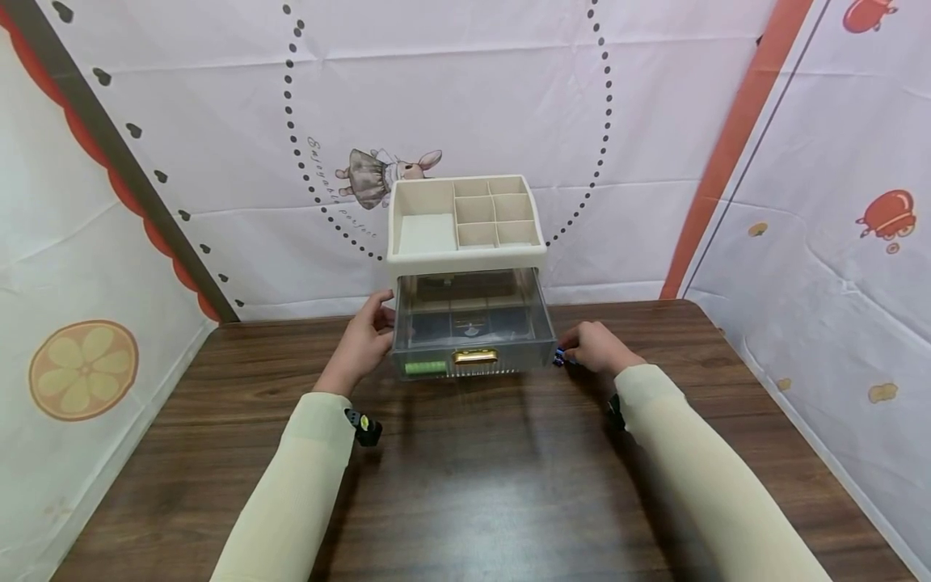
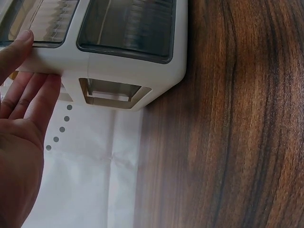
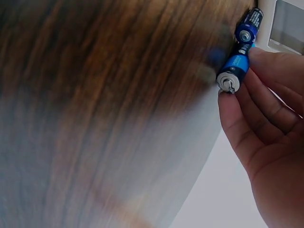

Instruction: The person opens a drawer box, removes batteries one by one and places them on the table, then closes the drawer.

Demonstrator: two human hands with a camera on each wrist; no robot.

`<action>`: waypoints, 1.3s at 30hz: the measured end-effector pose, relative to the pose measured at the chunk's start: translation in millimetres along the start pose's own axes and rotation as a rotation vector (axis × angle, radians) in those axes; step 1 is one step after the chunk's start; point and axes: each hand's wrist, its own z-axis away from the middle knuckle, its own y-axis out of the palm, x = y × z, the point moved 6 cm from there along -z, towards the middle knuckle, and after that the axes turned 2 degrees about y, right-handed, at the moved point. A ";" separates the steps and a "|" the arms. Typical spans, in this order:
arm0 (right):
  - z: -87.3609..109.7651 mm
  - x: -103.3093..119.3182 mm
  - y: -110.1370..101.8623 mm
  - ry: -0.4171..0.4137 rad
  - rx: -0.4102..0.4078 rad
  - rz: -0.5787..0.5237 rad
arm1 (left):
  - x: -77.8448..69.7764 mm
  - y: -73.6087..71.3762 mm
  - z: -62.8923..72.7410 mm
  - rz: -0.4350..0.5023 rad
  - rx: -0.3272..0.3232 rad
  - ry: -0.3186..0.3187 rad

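Pinching a blue battery [image 3: 234,71] in the right hand [image 1: 595,347], just beside a second battery [image 3: 250,24], gripping a drawer box [image 1: 465,260] on the table [image 1: 465,485] with the left hand [image 1: 358,343].

From here I see a curtained-off indoor spot: white printed cloth [image 1: 465,97] hangs behind and on both sides of a wood-grain table [image 1: 465,469]. Whether it is a home or a workplace, I cannot tell.

A cream organizer [image 1: 467,259] is set upright on the worktop [image 1: 465,477], its clear grey drawer [image 1: 520,356] pulled open. Beside it, a blue-and-black battery [image 3: 236,65] is pinched by the right hand [image 3: 273,137], a second battery [image 3: 249,24] seen just beyond.
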 end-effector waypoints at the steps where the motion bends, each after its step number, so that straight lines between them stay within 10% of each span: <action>1: 0.4 -0.4 -0.3 0.001 -0.001 -0.001 | -0.1 0.1 0.1 0.000 0.000 -0.004; 39: 47.3 59.6 -53.4 -0.121 -0.188 -0.056 | 0.3 0.1 3.4 0.045 0.011 0.021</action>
